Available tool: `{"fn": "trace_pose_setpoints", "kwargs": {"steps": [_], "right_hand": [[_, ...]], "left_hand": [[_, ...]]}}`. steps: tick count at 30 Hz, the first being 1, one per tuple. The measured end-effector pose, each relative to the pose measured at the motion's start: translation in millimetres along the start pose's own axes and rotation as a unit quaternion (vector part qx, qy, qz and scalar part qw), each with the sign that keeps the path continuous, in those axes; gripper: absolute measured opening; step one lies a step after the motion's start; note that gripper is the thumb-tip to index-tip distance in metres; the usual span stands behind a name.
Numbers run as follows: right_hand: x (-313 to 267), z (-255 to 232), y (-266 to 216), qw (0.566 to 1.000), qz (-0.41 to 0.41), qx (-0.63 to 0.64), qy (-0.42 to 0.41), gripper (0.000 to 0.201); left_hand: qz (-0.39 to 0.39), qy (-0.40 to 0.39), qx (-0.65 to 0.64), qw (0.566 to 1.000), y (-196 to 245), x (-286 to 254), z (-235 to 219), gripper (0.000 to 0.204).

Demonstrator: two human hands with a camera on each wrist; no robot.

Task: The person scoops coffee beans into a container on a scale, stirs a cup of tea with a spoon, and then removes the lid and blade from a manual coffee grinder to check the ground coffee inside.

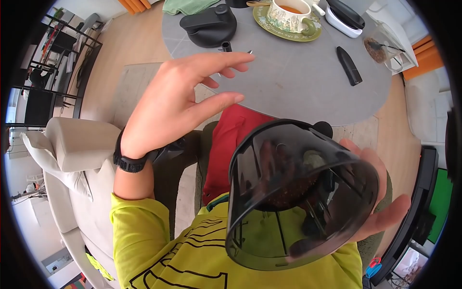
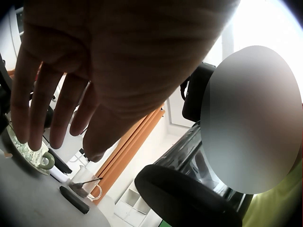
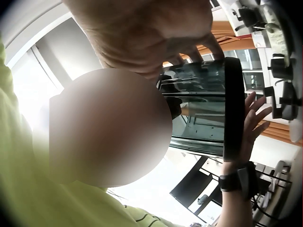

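A tinted, clear-walled container [image 1: 298, 192] with a black base is tilted in front of the chest, its wide open rim toward the head camera. My right hand [image 1: 380, 188] grips it from the right, fingers round its wall; the right wrist view shows that hand [image 3: 156, 33] along the container's side [image 3: 199, 109]. Dark contents at the bottom are too dim to identify. My left hand [image 1: 178, 96] hangs in the air left of the container, fingers loosely extended, holding nothing; the left wrist view shows its palm [image 2: 90, 71] apart from the container's black base [image 2: 189, 196].
On the grey table [image 1: 288, 86] lie a black lid-like part [image 1: 209, 26], a cup [image 1: 291, 19] on a green plate [image 1: 313, 36], a black handheld object [image 1: 349, 66], a glass jug [image 1: 380, 48] and a green cloth [image 1: 187, 6]. A sofa [image 1: 86, 144] is at the left.
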State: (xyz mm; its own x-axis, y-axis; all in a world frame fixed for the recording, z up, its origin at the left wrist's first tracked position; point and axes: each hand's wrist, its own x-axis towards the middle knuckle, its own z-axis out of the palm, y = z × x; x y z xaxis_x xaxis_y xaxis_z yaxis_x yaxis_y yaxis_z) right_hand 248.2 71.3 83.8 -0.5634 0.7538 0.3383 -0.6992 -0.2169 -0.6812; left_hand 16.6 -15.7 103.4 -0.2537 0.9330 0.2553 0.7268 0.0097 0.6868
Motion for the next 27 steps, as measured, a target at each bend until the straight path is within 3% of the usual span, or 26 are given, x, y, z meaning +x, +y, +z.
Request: {"fn": "trace_pose_setpoints", "kwargs": {"steps": [4, 7, 8, 10, 11, 13, 15, 17, 25, 27], "right_hand": [[2, 0, 8, 0.997, -0.064, -0.006, -0.032, 0.081], [5, 11, 3, 0.999, 0.005, 0.042, 0.019, 0.081], [9, 2, 5, 0.993, -0.046, -0.104, -0.026, 0.074], [23, -22, 10, 0.906, -0.148, -0.38, -0.113, 0.084], [36, -34, 10, 0.892, -0.118, -0.414, -0.139, 0.11], [55, -67, 16, 0.86, -0.099, -0.489, -0.108, 0.116], [67, -77, 25, 0.871, -0.096, -0.473, -0.087, 0.114], [75, -82, 33, 0.882, -0.093, -0.458, -0.064, 0.112], [96, -78, 56, 0.902, -0.044, -0.418, -0.095, 0.104], [100, -81, 61, 0.887, -0.059, -0.446, -0.104, 0.104]], "left_hand": [[-0.007, 0.0, 0.003, 1.0, 1, 1, 1, 0.048], [-0.021, 0.017, -0.004, 1.0, -2, 0, 1, 0.044], [-0.034, 0.032, -0.013, 0.999, -4, 0, 1, 0.042], [-0.066, 0.056, 0.024, 0.996, -9, 2, -1, 0.039], [-0.098, 0.08, 0.058, 0.99, -13, 4, -3, 0.036], [-0.077, 0.122, 0.095, 0.985, -31, 5, -2, 0.033], [-0.061, 0.148, 0.166, 0.973, -42, 7, -2, 0.032], [-0.063, 0.154, 0.155, 0.974, -46, 8, 2, 0.033], [-0.062, 0.148, 0.152, 0.975, -56, 23, 18, 0.036], [-0.081, 0.136, 0.135, 0.978, -61, 26, 20, 0.034]]}}
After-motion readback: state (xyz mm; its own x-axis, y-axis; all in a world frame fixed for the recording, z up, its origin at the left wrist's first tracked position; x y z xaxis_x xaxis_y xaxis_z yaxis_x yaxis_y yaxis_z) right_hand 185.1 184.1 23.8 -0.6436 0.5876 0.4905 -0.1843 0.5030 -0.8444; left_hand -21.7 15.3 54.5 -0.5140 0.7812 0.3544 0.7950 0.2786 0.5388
